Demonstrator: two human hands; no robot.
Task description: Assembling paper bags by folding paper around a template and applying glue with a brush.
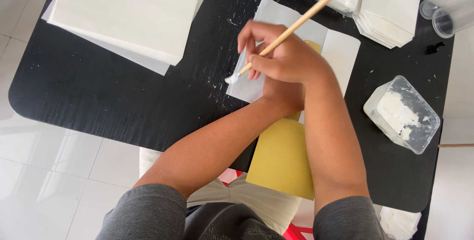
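My right hand (284, 57) grips a long wooden brush (306, 17) whose white, paste-covered tip (231, 78) touches the left edge of a white paper sheet (276, 18) on the black table (98, 92). My left hand (281, 97) lies under the right wrist, mostly hidden, pressing on the paper. A yellow card (281, 158) sticks out from beneath the paper toward me and overhangs the table's near edge.
A large stack of white sheets (128, 13) lies at the far left. Folded white paper pieces (390, 8) are piled at the far right. A clear tub of white paste (402, 114) stands on the right, clear cups (444, 15) beyond it.
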